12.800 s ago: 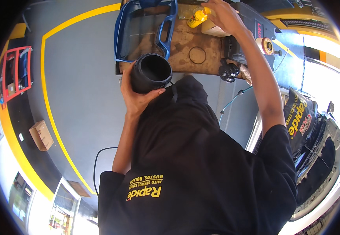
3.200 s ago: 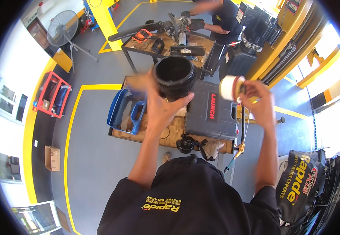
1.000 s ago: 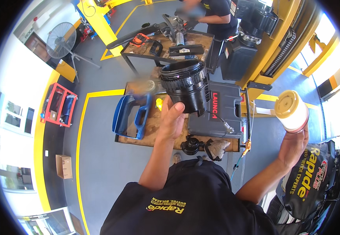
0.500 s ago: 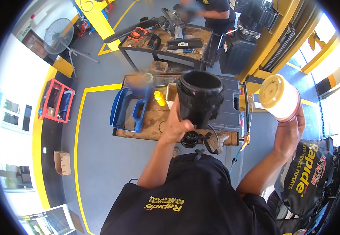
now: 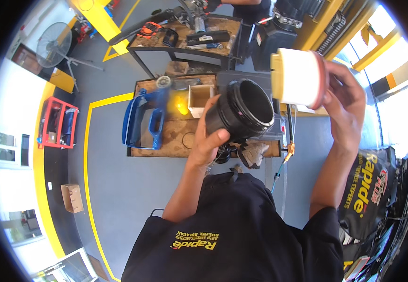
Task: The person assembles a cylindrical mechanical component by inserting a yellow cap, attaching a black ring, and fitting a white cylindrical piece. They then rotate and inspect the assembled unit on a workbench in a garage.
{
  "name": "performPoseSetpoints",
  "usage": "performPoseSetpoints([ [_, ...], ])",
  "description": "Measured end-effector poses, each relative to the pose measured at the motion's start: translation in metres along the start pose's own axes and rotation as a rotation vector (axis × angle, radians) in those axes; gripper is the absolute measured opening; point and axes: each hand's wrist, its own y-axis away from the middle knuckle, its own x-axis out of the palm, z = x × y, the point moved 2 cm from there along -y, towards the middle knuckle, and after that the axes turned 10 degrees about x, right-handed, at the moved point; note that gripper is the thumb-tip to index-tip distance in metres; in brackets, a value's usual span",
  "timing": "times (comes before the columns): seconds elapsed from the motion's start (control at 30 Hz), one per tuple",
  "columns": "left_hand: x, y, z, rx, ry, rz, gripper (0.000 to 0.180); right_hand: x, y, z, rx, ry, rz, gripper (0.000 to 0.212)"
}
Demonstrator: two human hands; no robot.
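Black plastic canister [image 5: 240, 112] is in the left hand [image 5: 207, 144], raised above the near side of the wood-topped bench [image 5: 172, 132]; its open end tilts up and to the right. Left fingers and thumb are clamped around its wall. Right hand [image 5: 346, 96], well apart from the left, grips the reddish-brown end of a white cylindrical filter [image 5: 301, 78] whose yellow end cap points left. Filter lies roughly horizontal in the air, beyond and to the right of the canister, not touching it. On the surface: cut-open blue jug [image 5: 156, 140] at the left edge; round metallic piece [image 5: 163, 82] at the far left corner; yellow bottle [image 5: 181, 104], blurred, between jug and open cardboard box [image 5: 201, 99]. Thin dark ring [image 5: 188, 140] lies flat near the near edge. Dark hard case [image 5: 253, 75] occupies the right part, largely hidden by the canister. At the near edge, a black part [image 5: 223, 154], partly covered, sits beside a crumpled greyish cloth [image 5: 254, 154].
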Motion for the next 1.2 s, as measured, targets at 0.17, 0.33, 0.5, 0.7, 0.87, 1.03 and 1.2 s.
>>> performPoseSetpoints([
  [0.17, 0.001, 0.002, -0.003, -0.035, 0.041, -0.006, 0.102, 0.008, -0.014, 0.007, -0.003, 0.125, 0.178, 0.044],
  [0.33, -0.004, 0.004, -0.003, -0.039, 0.035, 0.003, 0.102, 0.024, -0.021, 0.02, -0.041, 0.281, 0.34, 0.041],
  [0.5, -0.006, 0.008, -0.002, -0.039, 0.027, -0.01, 0.101, 0.033, -0.031, 0.024, -0.054, 0.407, 0.419, 0.046],
  [0.7, -0.014, 0.008, -0.002, -0.028, 0.028, 0.009, 0.099, 0.037, -0.037, 0.021, -0.095, 0.42, 0.506, 0.043],
  [0.87, -0.015, 0.006, -0.013, 0.028, -0.039, 0.016, 0.098, 0.041, -0.041, 0.021, -0.081, 0.443, 0.522, 0.047],
  [1.03, -0.013, 0.005, -0.021, 0.035, -0.068, -0.009, 0.097, 0.042, -0.04, 0.027, -0.119, 0.497, 0.502, 0.051],
  [1.2, -0.016, 0.004, -0.022, 0.032, -0.066, 0.001, 0.097, 0.046, -0.043, 0.029, -0.153, 0.49, 0.527, 0.051],
])
